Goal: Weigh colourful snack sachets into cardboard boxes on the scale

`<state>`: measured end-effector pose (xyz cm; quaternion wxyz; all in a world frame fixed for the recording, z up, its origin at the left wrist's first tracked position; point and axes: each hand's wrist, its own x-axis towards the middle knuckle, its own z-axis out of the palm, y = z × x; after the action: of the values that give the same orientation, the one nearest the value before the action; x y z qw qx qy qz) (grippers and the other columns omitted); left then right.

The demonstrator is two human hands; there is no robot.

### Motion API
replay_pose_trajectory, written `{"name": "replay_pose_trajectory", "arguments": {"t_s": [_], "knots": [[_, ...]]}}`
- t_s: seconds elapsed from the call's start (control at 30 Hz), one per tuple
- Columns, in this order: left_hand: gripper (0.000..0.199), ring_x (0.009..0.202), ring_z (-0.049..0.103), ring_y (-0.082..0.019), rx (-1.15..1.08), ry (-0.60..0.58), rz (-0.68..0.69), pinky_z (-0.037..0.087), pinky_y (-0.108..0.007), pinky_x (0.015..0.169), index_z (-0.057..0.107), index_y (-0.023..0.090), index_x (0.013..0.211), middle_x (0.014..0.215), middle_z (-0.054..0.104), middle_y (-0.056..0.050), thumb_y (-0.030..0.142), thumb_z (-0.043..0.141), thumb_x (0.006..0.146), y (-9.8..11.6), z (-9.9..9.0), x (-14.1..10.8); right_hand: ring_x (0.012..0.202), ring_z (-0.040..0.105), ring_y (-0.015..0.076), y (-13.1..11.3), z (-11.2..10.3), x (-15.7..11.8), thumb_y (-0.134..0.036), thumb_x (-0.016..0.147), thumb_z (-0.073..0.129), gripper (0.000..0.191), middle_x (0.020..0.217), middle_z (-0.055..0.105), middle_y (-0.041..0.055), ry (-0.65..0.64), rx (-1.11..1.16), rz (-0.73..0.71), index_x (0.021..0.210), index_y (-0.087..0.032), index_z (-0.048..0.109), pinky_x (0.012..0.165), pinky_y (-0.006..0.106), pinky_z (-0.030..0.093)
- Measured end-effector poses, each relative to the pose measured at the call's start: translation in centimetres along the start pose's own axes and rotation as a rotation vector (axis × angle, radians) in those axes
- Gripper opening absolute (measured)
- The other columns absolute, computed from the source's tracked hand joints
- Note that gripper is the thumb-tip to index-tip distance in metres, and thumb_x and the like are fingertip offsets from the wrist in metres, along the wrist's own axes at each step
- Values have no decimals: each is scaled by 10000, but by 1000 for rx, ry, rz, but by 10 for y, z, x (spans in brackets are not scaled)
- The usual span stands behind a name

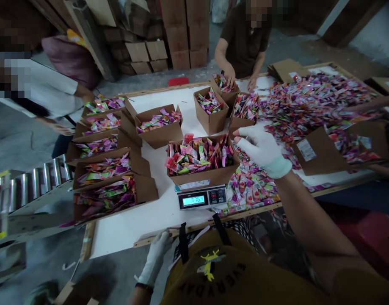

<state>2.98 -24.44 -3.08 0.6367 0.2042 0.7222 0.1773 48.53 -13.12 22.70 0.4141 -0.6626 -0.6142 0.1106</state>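
Observation:
My right hand (pixel 260 148), in a white glove with bare fingertips, hovers by the right end of an open cardboard box (pixel 203 176). Its fingers stretch to the left and nothing shows in them. Small colourful packets (pixel 197 152) fill that box, which sits on a digital scale (pixel 202 198) with a lit display. Low at the table's front edge is my left hand (pixel 161 245), also gloved. Its fingers reach toward the wooden rim (pixel 143 242), apart from the box and holding nothing visible.
Several packet-filled boxes (pixel 114 169) line the table's left end, beside a roller conveyor (pixel 38 182). More boxes (pixel 159 127) stand farther back. A large packet heap (pixel 308 97) covers the right side. Co-workers stand at the left and far side; another's arm (pixel 368 103) reaches in from the right.

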Motion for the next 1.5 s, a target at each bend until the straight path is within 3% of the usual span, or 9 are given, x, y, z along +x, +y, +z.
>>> {"name": "replay_pose_trajectory", "arguments": {"t_s": [0.37, 0.57, 0.67, 0.83, 1.0, 1.13, 1.3, 1.4, 1.5], "knots": [[596, 1002, 729, -371, -80, 46, 162, 554, -512, 987, 702, 190, 1025, 1043, 748, -161, 525, 879, 565, 43, 7, -9, 909, 693, 235, -18, 17, 10, -395, 940, 621, 320, 1072, 768, 97, -90, 22, -11, 1101, -180, 795, 860, 369, 555], [672, 1078, 698, -289, -186, 83, 472, 542, -432, 989, 685, 185, 1152, 1176, 717, -129, 564, 876, 631, 129, 22, -27, 978, 714, 240, -33, 54, 27, -277, 937, 612, 240, 1036, 781, 94, -260, 40, -108, 1015, -168, 812, 935, 353, 535], [657, 1149, 678, -288, -200, 63, 591, 530, -414, 1026, 687, 182, 1213, 1253, 719, -131, 558, 855, 702, 155, 32, -43, 955, 693, 226, -44, 80, 34, -263, 948, 620, 218, 1031, 760, 96, -352, -27, -130, 1013, -163, 803, 909, 331, 520], [655, 1096, 693, -293, -211, 17, 548, 542, -411, 976, 716, 173, 1134, 1237, 727, -154, 582, 878, 650, 145, 43, -49, 993, 652, 234, -51, 115, 36, -321, 913, 687, 172, 1096, 723, 110, -486, -293, -58, 929, -175, 775, 886, 318, 486], [763, 1004, 699, -278, -234, 50, 474, 545, -399, 898, 714, 168, 1095, 1148, 732, -144, 622, 927, 520, 127, 37, -37, 936, 644, 230, -44, 106, 39, -198, 901, 598, 159, 975, 734, 75, -411, -249, -70, 900, -184, 756, 895, 318, 480], [689, 1030, 706, -273, -250, 40, 510, 545, -404, 939, 719, 171, 1108, 1132, 740, -132, 600, 904, 601, 133, 36, -39, 888, 622, 215, -45, 98, 40, -255, 906, 615, 160, 985, 725, 76, -311, -196, -90, 928, -175, 751, 872, 314, 474], [640, 1184, 683, -317, -254, 9, 569, 516, -455, 1067, 711, 171, 1157, 1285, 726, -166, 547, 880, 667, 152, 53, -50, 907, 622, 206, -45, 124, 40, -305, 866, 687, 143, 1045, 720, 85, -495, -294, -69, 902, -175, 734, 820, 298, 461], [649, 1190, 683, -331, -226, 10, 585, 505, -484, 1091, 712, 161, 1176, 1301, 724, -181, 546, 877, 681, 155, 58, -52, 918, 648, 210, -41, 123, 42, -249, 877, 633, 113, 955, 735, 73, -402, -164, -54, 832, -181, 711, 875, 319, 489], [644, 1180, 694, -326, -247, -1, 559, 514, -487, 1090, 709, 167, 1175, 1300, 722, -173, 548, 882, 686, 147, 55, -45, 861, 679, 203, -38, 93, 38, -327, 847, 653, 146, 936, 749, 63, -237, 181, 21, 880, -189, 687, 829, 335, 544]]}}
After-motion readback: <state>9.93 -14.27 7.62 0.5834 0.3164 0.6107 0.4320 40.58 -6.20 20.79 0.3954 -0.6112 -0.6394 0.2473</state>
